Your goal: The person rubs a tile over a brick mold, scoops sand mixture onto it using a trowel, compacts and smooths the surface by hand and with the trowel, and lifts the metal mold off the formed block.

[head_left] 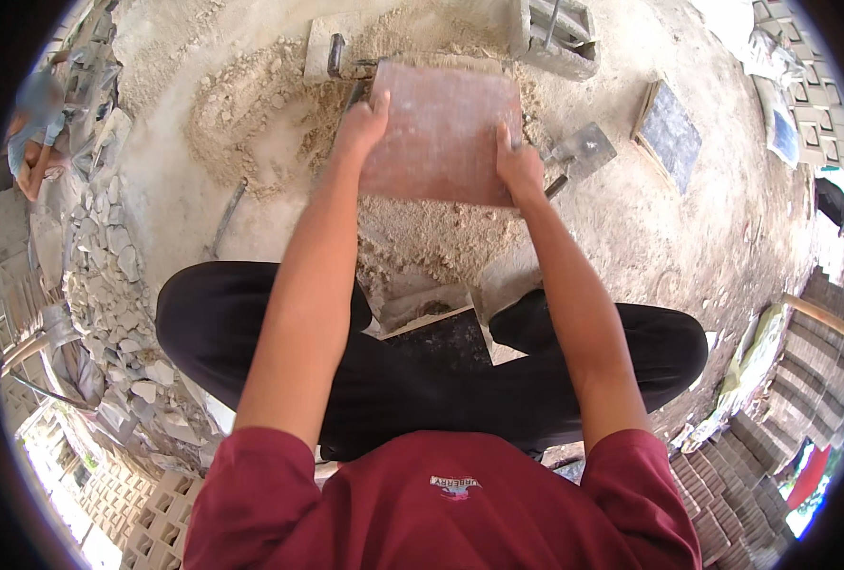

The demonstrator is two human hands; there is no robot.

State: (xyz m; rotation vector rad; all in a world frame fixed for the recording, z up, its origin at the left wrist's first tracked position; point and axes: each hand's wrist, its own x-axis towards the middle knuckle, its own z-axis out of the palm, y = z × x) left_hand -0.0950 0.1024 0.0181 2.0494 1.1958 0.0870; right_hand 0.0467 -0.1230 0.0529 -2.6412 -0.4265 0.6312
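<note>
A flat, reddish-brown square board (441,133) is held out in front of me over a heap of pale sandy mix (431,233). My left hand (365,125) grips its left edge, thumb lying along the top face. On the right edge, my right hand (519,169) does the same, its other fingers hidden beneath. Just right of that hand lies a trowel (588,150) with a dusty square blade. Behind the board's far edge, a grey slab (319,52) with a dark metal piece (336,55) is partly covered.
A hollow box-shaped block or mould (557,38) stands at the far right of the heap. Farther right lies a dark-faced board (669,135). A curved rod (229,218) rests on the left ground. Stone rubble (108,271), stacked blocks (755,446) and another person (37,133) are around.
</note>
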